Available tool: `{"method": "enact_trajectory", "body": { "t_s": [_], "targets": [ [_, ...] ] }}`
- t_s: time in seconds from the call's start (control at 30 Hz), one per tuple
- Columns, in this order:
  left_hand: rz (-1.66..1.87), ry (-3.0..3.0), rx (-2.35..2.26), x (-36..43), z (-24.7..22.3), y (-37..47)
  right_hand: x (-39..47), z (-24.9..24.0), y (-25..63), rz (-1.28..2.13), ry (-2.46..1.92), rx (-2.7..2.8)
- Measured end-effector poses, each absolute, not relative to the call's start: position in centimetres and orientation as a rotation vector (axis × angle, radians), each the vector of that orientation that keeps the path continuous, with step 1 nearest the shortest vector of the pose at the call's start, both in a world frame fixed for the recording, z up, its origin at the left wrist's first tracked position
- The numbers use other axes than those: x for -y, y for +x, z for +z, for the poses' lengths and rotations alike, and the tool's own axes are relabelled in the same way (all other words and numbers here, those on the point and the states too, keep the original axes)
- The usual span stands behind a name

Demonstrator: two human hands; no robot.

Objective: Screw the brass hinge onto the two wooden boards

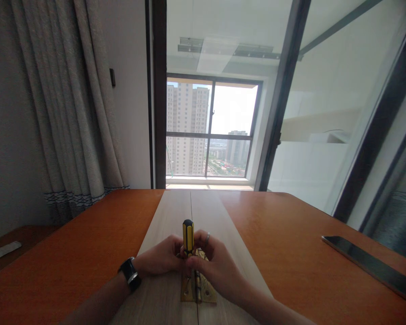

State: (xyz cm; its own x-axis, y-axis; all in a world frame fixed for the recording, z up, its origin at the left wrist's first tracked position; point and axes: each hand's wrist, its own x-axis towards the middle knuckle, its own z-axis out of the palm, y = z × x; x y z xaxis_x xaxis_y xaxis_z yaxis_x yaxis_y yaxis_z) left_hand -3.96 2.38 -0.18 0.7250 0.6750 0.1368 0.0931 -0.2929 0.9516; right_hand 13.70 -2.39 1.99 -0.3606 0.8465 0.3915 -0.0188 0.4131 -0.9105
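A screwdriver (188,236) with a yellow and black handle stands upright between my two hands. My right hand (216,257), with a ring on one finger, has its thumb and fingers closed round the lower handle. Pinched close beside it, my left hand (162,255) has its fingertips at the screwdriver's lower end; what they hold is hidden. Below both hands lies a brass hinge (199,291) across the seam of two pale wooden boards, the left board (169,212) and the right board (211,212). The screwdriver's tip is hidden.
Under the boards is an orange-brown wooden table (122,225). A dark flat object like a phone (368,264) lies near its right edge. A grey curtain (74,113) hangs at the left, and a glass door with a dark frame (280,108) stands beyond the table.
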Motion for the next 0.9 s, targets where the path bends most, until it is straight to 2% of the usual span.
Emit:
{"method": "enact_trajectory", "body": {
  "t_s": [0.2, 0.37, 0.57, 0.9],
  "targets": [
    [0.659, 1.599, -0.583, -2.0, -0.3, -3.9, 2.5, 2.3, 13.6, 1.159, -0.716, 1.622],
    [0.657, 1.656, -0.588, -1.9, -0.1, -4.0, 2.8, 2.8, 13.9, 1.125, -0.65, 1.753],
    [0.653, 1.724, -0.654, -1.9, 0.2, -3.9, 2.3, 2.8, 14.1, 1.256, -0.524, 1.811],
    [0.648, 1.668, -0.627, -2.1, -0.2, -3.8, 1.8, 1.9, 14.0, 1.162, -0.651, 1.712]
  ]
}}
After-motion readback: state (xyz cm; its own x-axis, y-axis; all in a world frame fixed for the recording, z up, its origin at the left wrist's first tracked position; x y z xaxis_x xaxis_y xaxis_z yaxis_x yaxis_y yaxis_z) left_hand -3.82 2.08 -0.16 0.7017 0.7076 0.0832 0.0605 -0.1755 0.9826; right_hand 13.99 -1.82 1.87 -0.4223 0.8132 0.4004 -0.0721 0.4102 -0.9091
